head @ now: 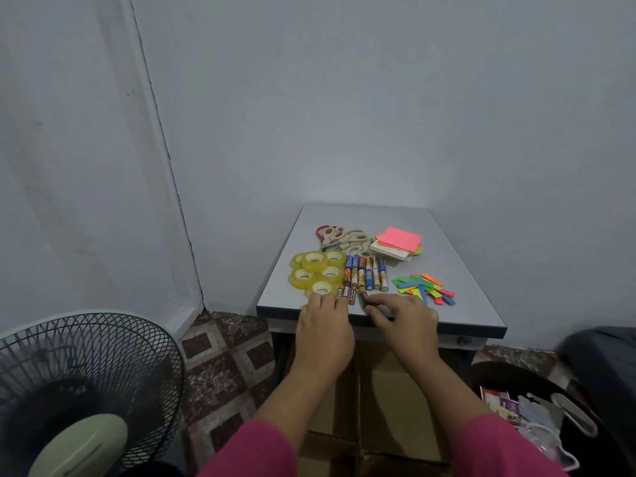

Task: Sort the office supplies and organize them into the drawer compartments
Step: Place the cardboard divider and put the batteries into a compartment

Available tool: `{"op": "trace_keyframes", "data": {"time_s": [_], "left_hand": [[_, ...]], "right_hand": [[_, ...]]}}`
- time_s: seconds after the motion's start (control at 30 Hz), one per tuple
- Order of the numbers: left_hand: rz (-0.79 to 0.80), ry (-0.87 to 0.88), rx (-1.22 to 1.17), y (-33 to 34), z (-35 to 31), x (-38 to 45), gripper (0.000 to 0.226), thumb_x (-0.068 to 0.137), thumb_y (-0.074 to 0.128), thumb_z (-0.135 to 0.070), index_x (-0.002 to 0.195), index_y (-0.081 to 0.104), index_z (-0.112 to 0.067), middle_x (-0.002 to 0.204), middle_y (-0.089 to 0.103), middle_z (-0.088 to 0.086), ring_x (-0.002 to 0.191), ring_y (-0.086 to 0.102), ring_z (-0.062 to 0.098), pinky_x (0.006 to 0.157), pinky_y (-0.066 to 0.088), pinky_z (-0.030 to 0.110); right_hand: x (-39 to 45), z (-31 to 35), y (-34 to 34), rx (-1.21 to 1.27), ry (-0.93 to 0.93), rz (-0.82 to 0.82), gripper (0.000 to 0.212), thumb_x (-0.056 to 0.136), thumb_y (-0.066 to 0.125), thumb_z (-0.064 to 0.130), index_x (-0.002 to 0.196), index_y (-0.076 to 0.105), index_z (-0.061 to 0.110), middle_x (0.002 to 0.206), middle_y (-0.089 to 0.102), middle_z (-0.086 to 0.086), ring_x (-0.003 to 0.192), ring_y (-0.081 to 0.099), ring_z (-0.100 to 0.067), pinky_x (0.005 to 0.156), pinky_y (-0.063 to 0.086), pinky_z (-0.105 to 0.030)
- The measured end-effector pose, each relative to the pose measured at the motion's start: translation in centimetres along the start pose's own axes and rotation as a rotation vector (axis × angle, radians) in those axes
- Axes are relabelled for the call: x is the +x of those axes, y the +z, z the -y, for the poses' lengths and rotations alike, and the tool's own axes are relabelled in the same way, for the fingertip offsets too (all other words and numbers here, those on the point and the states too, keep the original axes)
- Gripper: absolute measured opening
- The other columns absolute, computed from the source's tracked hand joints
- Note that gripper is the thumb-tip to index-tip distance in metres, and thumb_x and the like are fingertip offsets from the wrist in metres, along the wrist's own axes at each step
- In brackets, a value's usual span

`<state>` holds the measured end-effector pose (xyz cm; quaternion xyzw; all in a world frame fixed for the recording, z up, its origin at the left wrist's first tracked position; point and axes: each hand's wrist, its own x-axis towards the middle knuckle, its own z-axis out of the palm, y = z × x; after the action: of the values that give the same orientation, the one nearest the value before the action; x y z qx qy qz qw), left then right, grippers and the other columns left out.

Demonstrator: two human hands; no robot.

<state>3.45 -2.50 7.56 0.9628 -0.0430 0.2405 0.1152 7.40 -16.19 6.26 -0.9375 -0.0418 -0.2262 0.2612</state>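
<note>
A dark pen (365,302) was pinched by the right hand (406,316) at the table's (457,297) six o'clock edge; the left hand's (323,325) fingers were laid flat, relaxed, on batteries (346,292).

Batteries (361,275) beside yellow tape rolls (316,273)

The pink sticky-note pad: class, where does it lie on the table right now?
In the head view, the pink sticky-note pad tops a stack at the table's far right, beside the beige-handled scissors.
</note>
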Motion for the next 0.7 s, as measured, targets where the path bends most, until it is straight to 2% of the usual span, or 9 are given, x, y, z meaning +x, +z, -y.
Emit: {"op": "trace_keyframes", "data": {"time_s": [0.23, 0.47, 0.7], "left_hand": [[-0.048, -0.016, -0.002, 0.23, 0.28, -0.07, 0.034, 0.092, 0.052, -0.021, 0.125, 0.059, -0.014, 0.116, 0.061, 0.002, 0.106, 0.05, 0.018, 0.085, 0.044, 0.03], [-0.023, -0.016, -0.009, 0.04, -0.15, 0.0, 0.036, 0.096, 0.046, -0.021, 0.13, 0.053, -0.014, 0.122, 0.057, 0.002, 0.111, 0.045, 0.018, 0.09, 0.041, 0.031], [0.0, -0.027, 0.049, -0.27, -0.61, 0.54, 0.034, 0.096, 0.045, -0.021, 0.128, 0.054, -0.012, 0.119, 0.057, 0.005, 0.108, 0.046, 0.02, 0.086, 0.041, 0.032]], "right_hand": [[-0.3, -0.53, 0.54, 0.026, 0.038, -0.016, 0.032, 0.09, 0.057, 0.047, 0.122, 0.06, 0.042, 0.114, 0.064, 0.009, 0.114, 0.047, -0.013, 0.097, 0.032, -0.039], [-0.45, -0.53, 0.61, 0.039, 0.059, -0.019, 0.032, 0.089, 0.058, 0.047, 0.12, 0.061, 0.041, 0.112, 0.064, 0.009, 0.113, 0.047, -0.013, 0.097, 0.031, -0.038], [-0.62, -0.31, 0.41, 0.047, 0.064, -0.019, 0.031, 0.09, 0.058, 0.046, 0.119, 0.062, 0.04, 0.111, 0.064, 0.009, 0.112, 0.047, -0.012, 0.097, 0.03, -0.037]]}}
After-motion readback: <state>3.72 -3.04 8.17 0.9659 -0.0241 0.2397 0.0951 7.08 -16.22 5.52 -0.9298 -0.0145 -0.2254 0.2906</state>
